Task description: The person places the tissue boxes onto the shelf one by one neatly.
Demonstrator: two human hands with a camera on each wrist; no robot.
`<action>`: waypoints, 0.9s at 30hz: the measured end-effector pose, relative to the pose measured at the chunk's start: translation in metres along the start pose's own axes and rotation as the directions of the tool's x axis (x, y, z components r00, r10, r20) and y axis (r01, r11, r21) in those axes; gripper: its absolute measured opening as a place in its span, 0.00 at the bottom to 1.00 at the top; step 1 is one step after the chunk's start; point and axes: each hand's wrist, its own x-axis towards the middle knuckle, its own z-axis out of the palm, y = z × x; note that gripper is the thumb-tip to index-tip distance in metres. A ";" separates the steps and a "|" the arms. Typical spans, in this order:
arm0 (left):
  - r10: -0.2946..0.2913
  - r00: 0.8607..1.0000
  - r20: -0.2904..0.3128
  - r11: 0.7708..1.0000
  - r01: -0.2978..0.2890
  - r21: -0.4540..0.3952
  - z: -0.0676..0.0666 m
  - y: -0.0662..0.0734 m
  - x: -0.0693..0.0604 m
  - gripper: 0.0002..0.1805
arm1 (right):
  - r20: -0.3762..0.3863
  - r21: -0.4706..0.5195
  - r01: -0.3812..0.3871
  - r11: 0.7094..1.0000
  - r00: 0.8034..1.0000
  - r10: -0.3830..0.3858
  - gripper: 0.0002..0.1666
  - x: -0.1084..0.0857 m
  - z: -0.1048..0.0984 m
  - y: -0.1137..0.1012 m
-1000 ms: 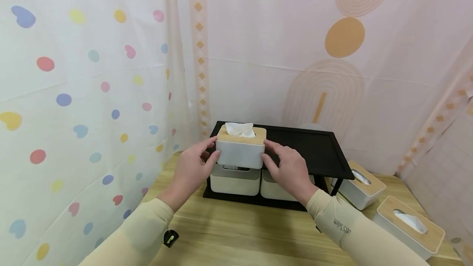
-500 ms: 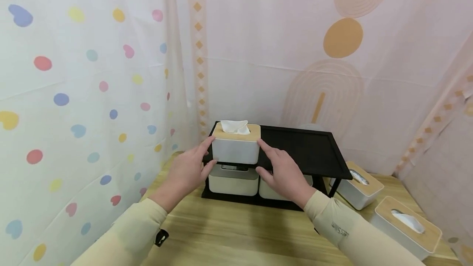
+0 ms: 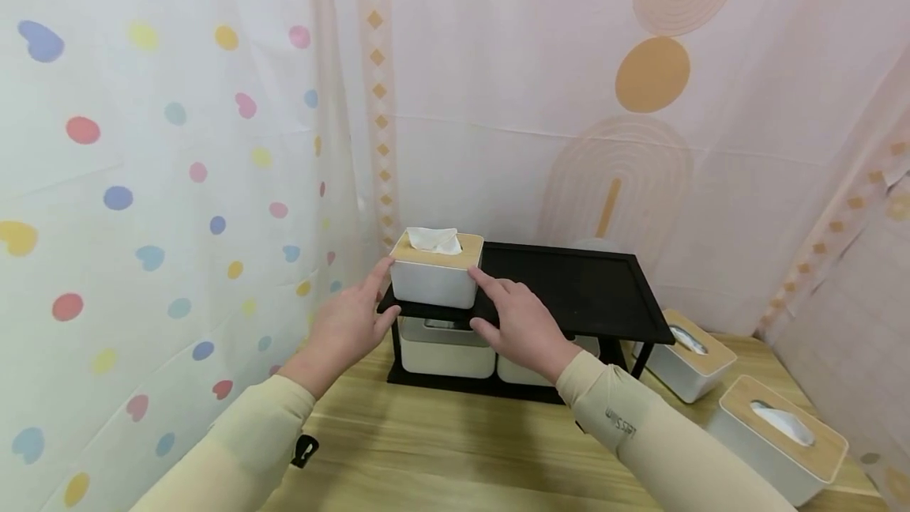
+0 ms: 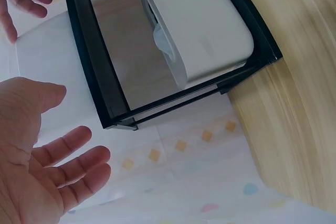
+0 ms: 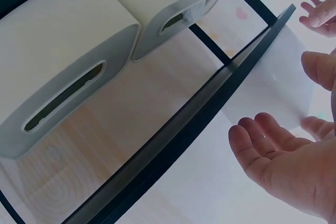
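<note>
A white tissue box [image 3: 432, 284] with a wood-look lid and a raised tissue stands on the left end of the black two-tier rack's top [image 3: 579, 291]. At its left front edge, my left hand [image 3: 346, 330] touches it with an extended forefinger, thumb spread below. My right hand [image 3: 524, 326] has its fingertips at the right front corner. Both hands look relaxed and uncurled in the wrist views, where the left hand [image 4: 37, 156] and right hand [image 5: 289, 174] appear beside the rack. On the lower tier sit two grey-topped tissue boxes, the left one [image 3: 446, 358] partly covered from above.
Two more wood-lidded tissue boxes stand right of the rack, one behind [image 3: 693, 370] and one nearer [image 3: 771, 441]. The rack rests on a wooden table [image 3: 426, 449]. Patterned curtains [image 3: 213, 259] hang close on the left and behind. A black strap piece shows near the left sleeve.
The top tissue box has shifted left and slightly back, from over the rack's front edge to its left end. Both hands moved left with it, their fingers straightening from a two-sided grip.
</note>
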 end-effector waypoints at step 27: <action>0.077 0.993 -0.084 0.997 -0.077 0.005 -0.002 0.001 -0.017 0.40 | -0.031 -0.079 -0.076 0.994 0.997 0.074 0.51 -0.047 -0.032 0.036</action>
